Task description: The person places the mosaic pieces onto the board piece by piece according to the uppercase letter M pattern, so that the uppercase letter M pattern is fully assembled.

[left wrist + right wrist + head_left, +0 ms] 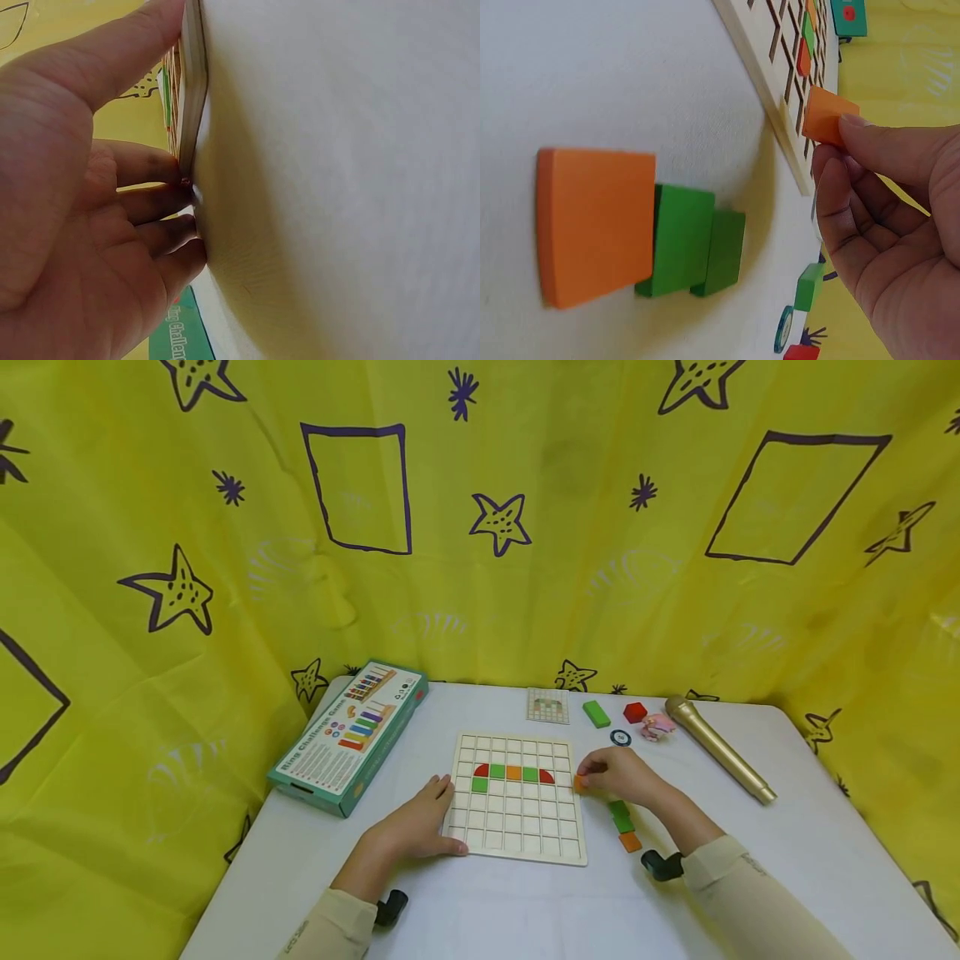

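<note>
While the person's left hand (411,828) rests against the left edge of a pale wooden board (532,827) marked off into a grid, the right hand (625,774) pinches a flat orange square tile (823,116) between thumb and fingers, just beside the board's right edge. From where I stand, that right grip is closed round the tile's edge, whereas the left grip is uncurled, its fingers stretched along the board's side and its thumb at the near left corner. Whether the held tile touches the board I cannot tell. On the grid a row runs across: a red quarter-round tile (482,770), a green square tile (497,771), an orange square (513,772), another green square (530,774) and a second red quarter-round (547,776), with one more green square tile (480,785) just below the row's left end. Near the right forearm, on the white tabletop (487,910), two loose green tiles (622,824) and a loose orange tile (630,842) lie in a short string. Beyond the board I see a small card (547,705) printed with a grid, then a green rectangular block (597,714), a round dark-rimmed disc (620,737), a red faceted block (635,712), a small pink object (657,727) and a gold microphone (720,747). To the left lies a green-and-white box (330,743) lettered "Ring Challenge Game", and a yellow curtain (450,577) patterned with dark stars hangs behind it all
</note>
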Motion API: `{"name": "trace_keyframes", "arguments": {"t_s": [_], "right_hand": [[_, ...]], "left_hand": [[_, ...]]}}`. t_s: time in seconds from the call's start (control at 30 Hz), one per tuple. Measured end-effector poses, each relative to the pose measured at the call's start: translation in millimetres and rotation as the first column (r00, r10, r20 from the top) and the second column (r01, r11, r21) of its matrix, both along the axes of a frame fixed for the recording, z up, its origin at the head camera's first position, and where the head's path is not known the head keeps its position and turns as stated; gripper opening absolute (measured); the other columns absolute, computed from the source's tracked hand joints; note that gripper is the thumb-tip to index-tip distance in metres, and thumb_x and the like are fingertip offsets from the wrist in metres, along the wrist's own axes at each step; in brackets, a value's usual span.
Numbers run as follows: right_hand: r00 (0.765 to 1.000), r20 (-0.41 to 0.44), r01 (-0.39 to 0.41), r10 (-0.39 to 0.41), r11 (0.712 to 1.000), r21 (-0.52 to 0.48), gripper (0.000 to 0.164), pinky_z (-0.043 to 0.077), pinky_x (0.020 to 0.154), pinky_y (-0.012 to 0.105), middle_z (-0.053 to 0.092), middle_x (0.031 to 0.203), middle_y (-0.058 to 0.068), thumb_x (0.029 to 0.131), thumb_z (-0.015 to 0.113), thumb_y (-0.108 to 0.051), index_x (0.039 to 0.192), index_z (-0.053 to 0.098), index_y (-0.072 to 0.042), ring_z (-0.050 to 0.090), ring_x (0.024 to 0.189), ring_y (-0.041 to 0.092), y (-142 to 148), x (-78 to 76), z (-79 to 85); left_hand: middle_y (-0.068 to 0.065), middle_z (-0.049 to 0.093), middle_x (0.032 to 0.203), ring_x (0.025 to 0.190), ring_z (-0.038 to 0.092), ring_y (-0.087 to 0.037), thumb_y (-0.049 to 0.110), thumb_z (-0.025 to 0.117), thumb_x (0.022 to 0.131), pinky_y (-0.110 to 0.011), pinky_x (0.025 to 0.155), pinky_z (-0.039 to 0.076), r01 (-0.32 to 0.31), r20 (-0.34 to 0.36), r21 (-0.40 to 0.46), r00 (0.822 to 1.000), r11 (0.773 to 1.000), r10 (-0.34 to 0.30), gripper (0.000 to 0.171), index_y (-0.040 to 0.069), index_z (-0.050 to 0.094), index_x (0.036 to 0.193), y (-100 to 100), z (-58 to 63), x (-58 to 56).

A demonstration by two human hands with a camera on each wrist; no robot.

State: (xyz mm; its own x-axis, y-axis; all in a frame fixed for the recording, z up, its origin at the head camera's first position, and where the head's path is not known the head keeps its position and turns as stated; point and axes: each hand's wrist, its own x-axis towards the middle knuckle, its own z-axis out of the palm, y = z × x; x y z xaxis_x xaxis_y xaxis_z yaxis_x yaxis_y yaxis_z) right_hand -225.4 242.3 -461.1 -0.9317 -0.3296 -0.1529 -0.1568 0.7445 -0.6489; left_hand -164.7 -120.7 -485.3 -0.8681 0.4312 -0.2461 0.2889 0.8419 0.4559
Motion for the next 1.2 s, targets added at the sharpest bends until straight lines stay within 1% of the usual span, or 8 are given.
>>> {"name": "trace_keyframes", "arguments": {"t_s": [0.17,0.37,0.6,0.73,0.9,1.2], "right_hand": [[1.0,-0.014,-0.018,0.018,1.0,-0.008,0.004,0.05,0.079,0.035,0.067,0.088,-0.002,0.092,0.074,-0.01,0.095,0.074,-0.01,0.057,0.084,0.019,-9,-1.7,1.2],[1.0,-0.009,-0.027,0.026,1.0,-0.016,0.003,0.049,0.077,0.035,0.067,0.086,-0.002,0.092,0.074,-0.01,0.095,0.074,-0.009,0.056,0.083,0.019,-20,-2.7,3.4],[0.999,0.017,-0.03,0.031,0.999,-0.025,0.005,0.051,0.084,0.037,0.068,0.088,-0.003,0.092,0.073,-0.01,0.096,0.075,-0.012,0.057,0.086,0.019,-30,-6.6,1.4],[0.999,0.027,-0.037,0.038,0.999,-0.038,0.006,0.051,0.083,0.037,0.069,0.089,-0.003,0.092,0.073,-0.01,0.096,0.076,-0.013,0.057,0.086,0.019,-34,-9.2,1.4],[0.998,0.013,-0.06,0.061,0.997,-0.042,0.006,0.051,0.08,0.036,0.069,0.09,-0.003,0.093,0.072,-0.01,0.098,0.076,-0.011,0.057,0.086,0.019,-41,-11.7,3.1],[0.995,0.061,-0.075,0.081,0.993,-0.089,0.008,0.055,0.079,0.033,0.071,0.092,-0.001,0.093,0.071,-0.008,0.1,0.076,-0.009,0.061,0.083,0.017,-59,-14.7,4.5]], "left_hand": [[-0.016,0.02,0.165,0.153,0.013,-0.034,0.056,0.08,0.078,-0.048,0.12,0.024,0.0,-0.002,-0.009,1.0,1.0,0.0,0.111,-0.002,0.027,0.157,0,-0.6,-0.4],[-0.016,0.021,0.165,0.153,0.014,-0.034,0.057,0.08,0.078,-0.048,0.119,0.025,-0.005,-0.007,-0.023,1.0,1.0,0.005,0.111,-0.002,0.028,0.157,0,-0.3,-0.1],[-0.016,0.022,0.165,0.152,0.015,-0.034,0.055,0.081,0.077,-0.048,0.119,0.026,-0.02,-0.011,-0.03,1.0,0.999,0.02,0.11,-0.002,0.03,0.156,2,1.3,1.3],[-0.016,0.023,0.165,0.152,0.016,-0.034,0.055,0.081,0.077,-0.048,0.119,0.027,-0.02,-0.017,-0.037,1.0,0.999,0.02,0.11,-0.002,0.03,0.156,2,0.1,1.0],[-0.015,0.022,0.165,0.153,0.015,-0.033,0.056,0.081,0.077,-0.047,0.119,0.026,-0.02,-0.017,-0.047,1.0,0.999,0.019,0.111,-0.001,0.029,0.156,2,-2.5,0.1],[-0.016,0.022,0.165,0.153,0.014,-0.033,0.057,0.08,0.078,-0.047,0.119,0.025,-0.01,-0.018,-0.051,1.0,0.999,0.01,0.111,-0.002,0.029,0.157,1,-3.4,-0.9]]}}
